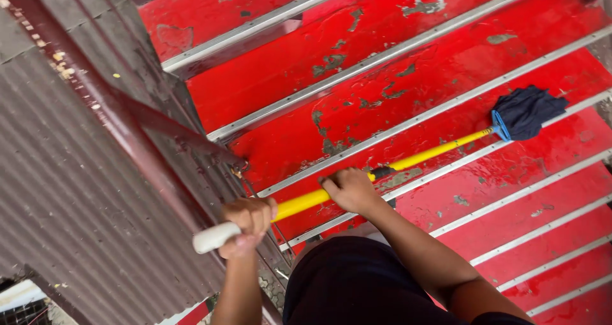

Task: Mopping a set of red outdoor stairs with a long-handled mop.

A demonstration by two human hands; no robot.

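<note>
**Hands on mop, red stairs**

Left hand (248, 223): wrapped shut around the top of the mop handle (357, 180), just below its white end cap (213, 237). Knuckles up, grip full.

Right hand (347, 190): closed over the yellow shaft further down, beside a dark collar on the pole. Forearm runs back toward the body.

Mop: yellow handle slants from lower left to upper right. Dark blue mop head (526, 111), set in a blue socket, lies flat on a tread well apart from both hands, near the right edge of the view.

Stairs (408, 76): red painted treads, paint chipped through to grey-green in many patches, each tread edged with a pale metal strip (382, 57). Surface looks glossy, perhaps damp; cannot tell for sure.

Railing (121, 127): dark red bar, left of the steps, close by the left hand.

Roof (57, 191): brown corrugated sheeting beyond the railing, lower left.

Person: dark garment seen from above, bottom centre.

Handling note, as a judgement: hands set apart like this give good leverage; the upper hand should steer, the lower press. Strokes along the tread, not across the metal strips, would keep the strands from snagging. Footing deserves care on a sheen like that.
</note>
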